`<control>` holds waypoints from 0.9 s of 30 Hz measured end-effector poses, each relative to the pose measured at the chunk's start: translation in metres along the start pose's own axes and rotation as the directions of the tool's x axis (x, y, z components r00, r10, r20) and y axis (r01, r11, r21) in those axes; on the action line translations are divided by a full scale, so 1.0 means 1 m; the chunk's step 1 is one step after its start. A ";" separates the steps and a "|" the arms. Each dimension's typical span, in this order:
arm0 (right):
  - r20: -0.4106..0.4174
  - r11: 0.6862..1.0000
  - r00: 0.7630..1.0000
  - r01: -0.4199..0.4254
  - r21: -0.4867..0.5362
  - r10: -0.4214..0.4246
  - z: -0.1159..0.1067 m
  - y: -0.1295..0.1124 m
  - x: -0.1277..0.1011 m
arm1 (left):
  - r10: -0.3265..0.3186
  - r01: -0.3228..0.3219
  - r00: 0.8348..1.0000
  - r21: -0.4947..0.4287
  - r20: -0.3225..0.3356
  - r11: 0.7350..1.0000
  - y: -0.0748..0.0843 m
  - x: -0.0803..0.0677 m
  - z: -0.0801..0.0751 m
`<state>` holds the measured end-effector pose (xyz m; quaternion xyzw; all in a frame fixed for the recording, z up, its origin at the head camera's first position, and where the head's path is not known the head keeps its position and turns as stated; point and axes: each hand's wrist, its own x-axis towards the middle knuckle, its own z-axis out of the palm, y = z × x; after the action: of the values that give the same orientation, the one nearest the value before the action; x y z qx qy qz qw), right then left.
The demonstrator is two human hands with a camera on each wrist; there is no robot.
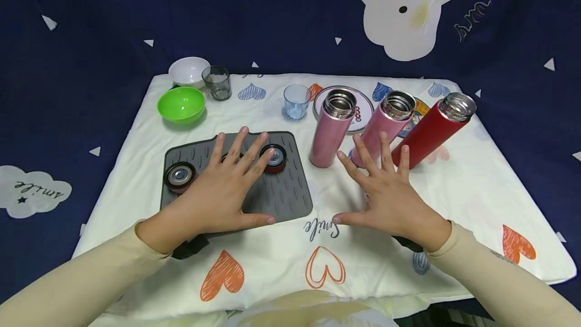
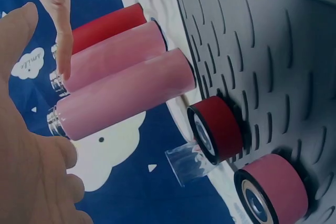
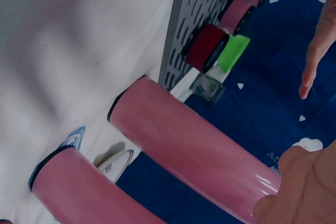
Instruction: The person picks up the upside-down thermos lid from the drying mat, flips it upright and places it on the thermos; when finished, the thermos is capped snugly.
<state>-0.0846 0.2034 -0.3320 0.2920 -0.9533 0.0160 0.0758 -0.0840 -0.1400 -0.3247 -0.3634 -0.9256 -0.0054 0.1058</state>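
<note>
Head view: left hand [image 1: 224, 193] above a gray mat [image 1: 286, 196], back upward, fingers splayed and released. Right hand [image 1: 388, 203] near pink bottles [image 1: 331, 135], likewise splayed and released.

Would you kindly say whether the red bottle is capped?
Uncapped: the red bottle shows a bare mouth; a red lid sits on the mat.

In the head view, the left grip [image 1: 222, 193] mostly hides the middle lid [image 3: 235, 15] on the mat [image 1: 283, 196].
</note>
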 end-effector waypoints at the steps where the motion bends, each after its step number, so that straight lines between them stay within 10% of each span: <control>1: 0.001 1.000 1.000 0.003 -0.001 -0.003 0.000 0.000 0.001 | -0.003 0.003 1.000 -0.002 0.002 1.000 0.000 0.000 0.000; 9: -0.081 0.987 0.991 0.118 0.110 -0.110 -0.002 -0.004 0.008 | -0.022 0.022 1.000 -0.132 0.005 0.991 -0.011 -0.008 -0.001; 13: -0.223 0.922 0.955 0.257 0.289 -0.197 0.000 -0.004 0.010 | -0.166 0.141 0.984 -0.289 -0.062 0.947 -0.041 -0.023 -0.002; 17: -0.281 0.851 0.927 0.347 0.394 -0.248 0.006 -0.003 0.009 | -0.428 0.429 0.902 -0.255 0.061 0.867 -0.083 -0.053 0.004; 21: -0.249 0.821 0.927 0.366 0.439 -0.280 0.013 -0.001 0.007 | -0.524 0.572 0.802 -0.114 0.287 0.812 -0.112 -0.080 0.019; 27: -0.225 0.788 0.930 0.365 0.496 -0.289 0.023 0.002 0.007 | -0.526 0.594 0.781 -0.143 0.336 0.791 -0.127 -0.092 0.030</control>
<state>-0.0950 0.1995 -0.3536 0.4604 -0.8387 0.2847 0.0593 -0.1093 -0.2923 -0.3643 -0.0766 -0.9892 -0.0981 -0.0771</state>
